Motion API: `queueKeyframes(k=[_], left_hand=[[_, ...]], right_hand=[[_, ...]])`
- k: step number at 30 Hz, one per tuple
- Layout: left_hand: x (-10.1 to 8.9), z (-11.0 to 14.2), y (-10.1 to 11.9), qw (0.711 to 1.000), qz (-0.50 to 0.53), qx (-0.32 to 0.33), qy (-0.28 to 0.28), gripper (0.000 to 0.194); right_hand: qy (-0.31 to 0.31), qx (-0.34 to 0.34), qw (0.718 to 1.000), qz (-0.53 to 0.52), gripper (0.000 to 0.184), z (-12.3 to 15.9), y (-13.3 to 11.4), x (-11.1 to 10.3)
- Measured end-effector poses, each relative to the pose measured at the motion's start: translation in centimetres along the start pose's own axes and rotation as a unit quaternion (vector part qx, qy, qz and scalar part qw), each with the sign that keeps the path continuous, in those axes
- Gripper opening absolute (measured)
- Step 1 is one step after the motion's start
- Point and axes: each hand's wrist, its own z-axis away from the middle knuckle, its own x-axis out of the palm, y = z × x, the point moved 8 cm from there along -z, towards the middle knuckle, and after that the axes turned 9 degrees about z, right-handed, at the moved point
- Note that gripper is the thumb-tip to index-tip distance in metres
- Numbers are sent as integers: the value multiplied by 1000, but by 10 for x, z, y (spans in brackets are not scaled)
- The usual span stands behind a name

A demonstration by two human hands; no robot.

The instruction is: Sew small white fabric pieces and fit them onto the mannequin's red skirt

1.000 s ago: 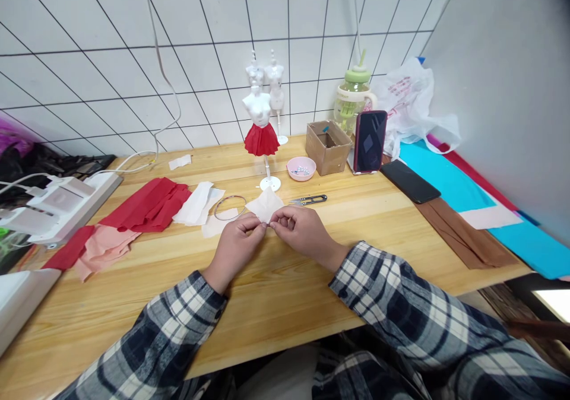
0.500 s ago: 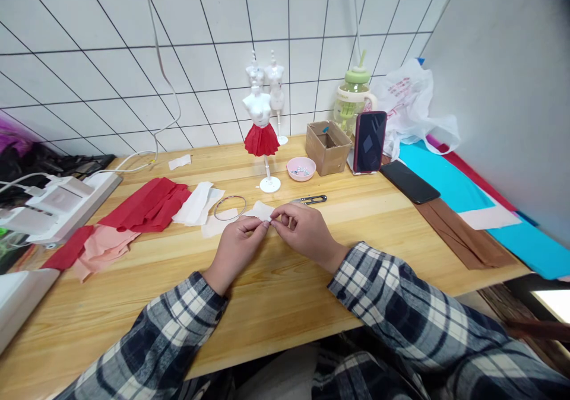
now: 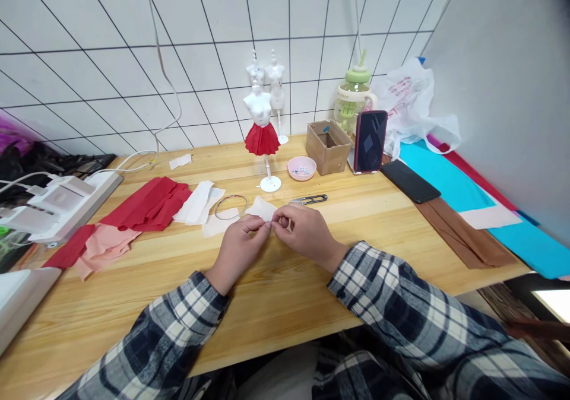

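Observation:
My left hand (image 3: 244,240) and my right hand (image 3: 305,234) meet fingertip to fingertip above the middle of the table. Both pinch the near edge of a small piece of white fabric (image 3: 262,208), which stands out beyond the fingers. Anything finer between the fingertips is too small to make out. Behind my right hand lies a pair of thread snips (image 3: 314,199), its blades partly hidden. Left of the held fabric, a thin metal hoop (image 3: 230,196) rests partly over another white scrap (image 3: 218,224). A small white dress form (image 3: 258,106) wearing a red pleated skirt (image 3: 262,139) stands beyond.
A pink bowl (image 3: 301,168) of small beads, a cardboard box (image 3: 328,148) and a propped phone (image 3: 370,141) stand at the back. Red fabric (image 3: 146,204) and a power strip (image 3: 71,204) lie left. A black phone (image 3: 410,181) and brown fabric (image 3: 463,234) lie right.
The white fabric stands up slightly more beyond my fingertips. Both hands keep almost the same place and pinch; the view has shifted very slightly.

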Motion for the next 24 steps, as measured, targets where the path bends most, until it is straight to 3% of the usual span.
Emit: queueKeyframes(k=[13,24], left_hand=[[7,2,3,999,24,-7,-25,27],[7,1,-2,998,46,-14,-34,27]], right_hand=[[0,29,999,-17,4,-2,9,5],[-20,95,988,-121,4,-2,21,15]])
